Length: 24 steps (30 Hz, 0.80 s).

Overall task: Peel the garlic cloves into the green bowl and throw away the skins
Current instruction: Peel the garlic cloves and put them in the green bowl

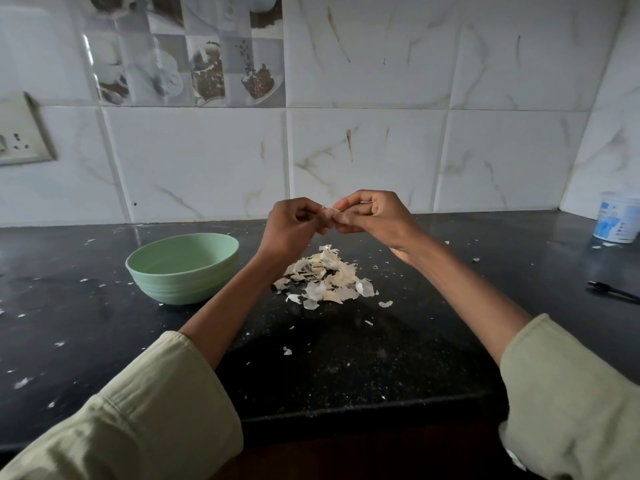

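Both hands are raised above the black counter [346, 368], meeting over a pile of garlic skins [325, 277]. My left hand [294, 225] and my right hand [370, 214] pinch one small garlic clove [329, 213] between their fingertips; the clove is pale and mostly hidden by the fingers. The green bowl [183, 268] stands on the counter to the left of the pile, below and left of my left hand. I cannot see what lies inside the bowl.
Small skin flakes are scattered all over the counter. A white and blue plastic tub [618, 216] stands at the back right corner. A black pen [613, 291] lies at the right edge. A tiled wall with a wall socket [20, 133] closes the back.
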Each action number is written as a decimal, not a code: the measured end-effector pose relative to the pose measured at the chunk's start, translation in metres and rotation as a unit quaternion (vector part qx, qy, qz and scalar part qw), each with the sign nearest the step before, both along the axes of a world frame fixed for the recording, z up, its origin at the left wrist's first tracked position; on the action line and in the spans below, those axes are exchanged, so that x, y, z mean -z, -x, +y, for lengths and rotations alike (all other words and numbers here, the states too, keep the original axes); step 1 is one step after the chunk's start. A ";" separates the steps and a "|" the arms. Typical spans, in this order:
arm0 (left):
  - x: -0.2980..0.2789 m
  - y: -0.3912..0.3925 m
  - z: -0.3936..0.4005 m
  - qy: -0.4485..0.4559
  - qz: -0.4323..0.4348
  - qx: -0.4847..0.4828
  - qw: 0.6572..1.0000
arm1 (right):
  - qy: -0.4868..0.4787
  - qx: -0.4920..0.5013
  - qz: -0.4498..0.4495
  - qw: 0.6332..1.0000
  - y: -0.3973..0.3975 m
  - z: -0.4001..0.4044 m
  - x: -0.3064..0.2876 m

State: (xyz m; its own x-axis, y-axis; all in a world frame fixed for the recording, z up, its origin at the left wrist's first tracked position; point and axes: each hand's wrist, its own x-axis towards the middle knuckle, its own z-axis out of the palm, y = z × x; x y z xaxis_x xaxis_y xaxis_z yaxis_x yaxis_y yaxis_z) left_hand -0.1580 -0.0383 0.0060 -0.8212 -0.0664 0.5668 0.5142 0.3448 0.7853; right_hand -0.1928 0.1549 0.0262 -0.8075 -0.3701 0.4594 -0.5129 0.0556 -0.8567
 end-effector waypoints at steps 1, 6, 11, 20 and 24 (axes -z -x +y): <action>0.000 0.000 0.000 -0.003 0.000 -0.003 1.000 | -0.002 0.002 0.003 1.000 0.000 -0.001 0.001; 0.001 -0.001 0.001 -0.013 0.005 -0.017 1.000 | -0.024 0.040 0.032 0.998 0.000 -0.005 0.003; 0.002 0.000 0.005 -0.025 0.007 -0.030 0.999 | 0.020 0.041 0.072 0.996 -0.001 -0.009 0.004; 0.000 -0.001 0.008 -0.015 0.032 -0.074 0.997 | 0.047 0.029 0.065 0.996 -0.003 -0.015 0.003; -0.001 -0.002 0.010 0.047 0.041 -0.123 0.991 | -0.010 0.083 0.181 0.980 -0.002 -0.018 0.004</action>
